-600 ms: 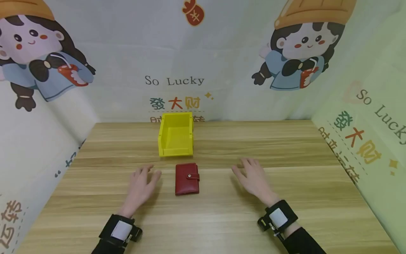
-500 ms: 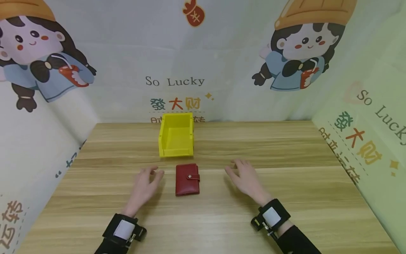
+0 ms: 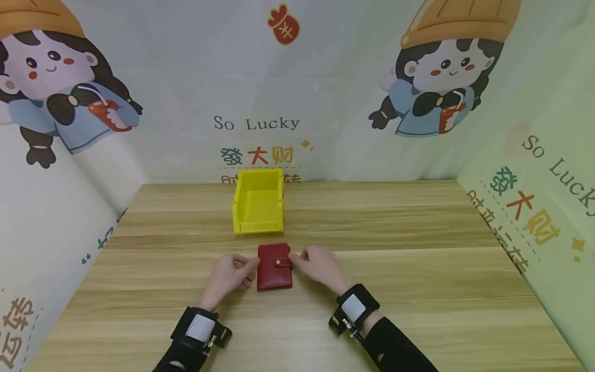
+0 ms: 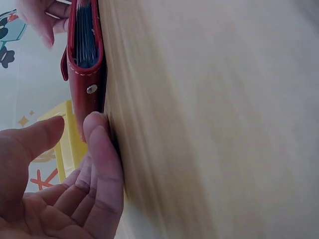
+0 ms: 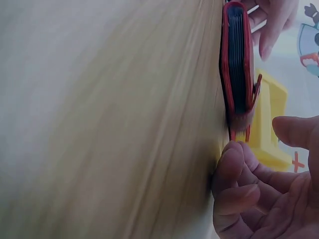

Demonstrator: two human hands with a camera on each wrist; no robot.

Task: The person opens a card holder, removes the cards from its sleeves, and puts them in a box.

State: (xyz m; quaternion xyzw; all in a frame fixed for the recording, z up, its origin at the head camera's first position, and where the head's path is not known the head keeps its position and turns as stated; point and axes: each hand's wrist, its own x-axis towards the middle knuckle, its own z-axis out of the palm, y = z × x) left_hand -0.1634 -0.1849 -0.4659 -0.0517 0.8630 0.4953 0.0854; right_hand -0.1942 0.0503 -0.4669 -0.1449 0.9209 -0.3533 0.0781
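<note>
High head view, forward and down; wrist views low, close, red wallet (image 3: 273, 269) in both

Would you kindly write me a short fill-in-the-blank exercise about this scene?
1. The wallet between the left hand and the right hand is ____ in colour.
2. The bin standing beyond it is ____ in colour.
3. The English words on the backdrop read "So ____".
Missing words: red; yellow; Lucky.

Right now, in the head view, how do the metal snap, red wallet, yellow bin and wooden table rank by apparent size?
1. Wooden table, by far
2. Yellow bin
3. Red wallet
4. Metal snap
</note>
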